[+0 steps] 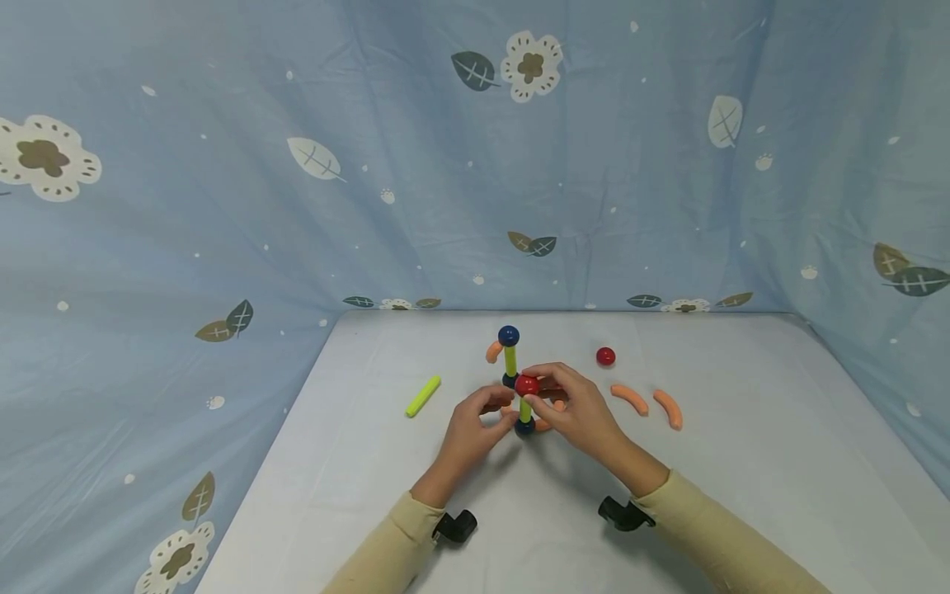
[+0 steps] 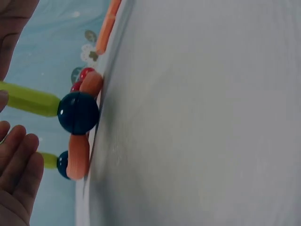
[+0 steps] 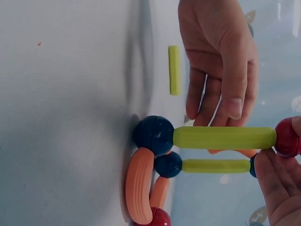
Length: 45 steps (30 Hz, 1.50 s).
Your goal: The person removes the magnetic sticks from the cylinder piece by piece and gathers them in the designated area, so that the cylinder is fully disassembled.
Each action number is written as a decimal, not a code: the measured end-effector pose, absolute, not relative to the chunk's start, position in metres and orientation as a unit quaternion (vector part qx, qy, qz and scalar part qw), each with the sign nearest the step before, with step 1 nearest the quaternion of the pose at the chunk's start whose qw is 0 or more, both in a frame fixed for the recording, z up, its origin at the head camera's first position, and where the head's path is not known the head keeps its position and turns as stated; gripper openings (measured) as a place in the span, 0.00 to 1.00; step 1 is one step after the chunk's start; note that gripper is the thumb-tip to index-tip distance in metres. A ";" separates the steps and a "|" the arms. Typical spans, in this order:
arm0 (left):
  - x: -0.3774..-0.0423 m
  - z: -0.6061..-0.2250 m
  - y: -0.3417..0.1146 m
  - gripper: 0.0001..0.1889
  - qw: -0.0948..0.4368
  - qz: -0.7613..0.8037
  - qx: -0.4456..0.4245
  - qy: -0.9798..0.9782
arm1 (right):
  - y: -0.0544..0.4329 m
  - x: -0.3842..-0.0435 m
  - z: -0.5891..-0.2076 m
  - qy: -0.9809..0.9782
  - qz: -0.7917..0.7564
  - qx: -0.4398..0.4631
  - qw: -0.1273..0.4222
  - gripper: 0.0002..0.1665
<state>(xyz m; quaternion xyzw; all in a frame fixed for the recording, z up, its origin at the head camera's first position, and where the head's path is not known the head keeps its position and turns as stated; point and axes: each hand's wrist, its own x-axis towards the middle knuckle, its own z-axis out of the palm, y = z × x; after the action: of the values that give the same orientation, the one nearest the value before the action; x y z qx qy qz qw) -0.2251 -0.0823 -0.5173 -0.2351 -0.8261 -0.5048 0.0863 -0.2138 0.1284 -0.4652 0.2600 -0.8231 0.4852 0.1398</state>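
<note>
My right hand [image 1: 582, 412] pinches a red ball [image 1: 527, 385] at the top of an upright yellow-green rod [image 3: 225, 137]. That rod stands on a dark blue ball [image 3: 154, 135] at table level. Orange curved sticks [image 3: 139, 186] join the blue ball at its base. Behind it rises a second yellow-green rod [image 1: 510, 360], with a blue ball [image 1: 508, 336] on top and another blue ball [image 3: 168, 164] at its foot. My left hand [image 1: 471, 429] hovers just left of the front rod, fingers loosely bent around nothing. The right fingertips are partly cut off in the right wrist view.
A loose yellow-green rod [image 1: 423, 396] lies left of the structure. To the right are a red ball [image 1: 605, 356] and two orange curved sticks, one nearer [image 1: 629, 399] and one farther right [image 1: 669, 409]. Patterned blue cloth [image 1: 445, 165] hangs behind the white table [image 1: 356, 478].
</note>
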 end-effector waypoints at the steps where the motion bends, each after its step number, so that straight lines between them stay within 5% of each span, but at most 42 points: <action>1: -0.225 -0.517 -0.081 0.16 0.082 -0.505 -0.234 -0.826 | 0.128 -0.214 -0.465 -0.823 0.484 0.260 0.141 0.22; 45: -0.228 -0.517 -0.066 0.11 0.066 -0.507 -0.222 -0.830 | 0.151 -0.215 -0.472 -0.860 0.440 0.216 0.145 0.21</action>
<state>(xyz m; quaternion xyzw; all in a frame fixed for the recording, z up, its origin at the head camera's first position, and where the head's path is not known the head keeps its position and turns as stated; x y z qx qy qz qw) -0.2284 -0.0663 -0.5167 -0.2224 -0.8299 -0.5075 0.0657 -0.2154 0.1513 -0.4722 0.2163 -0.8596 0.4395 0.1453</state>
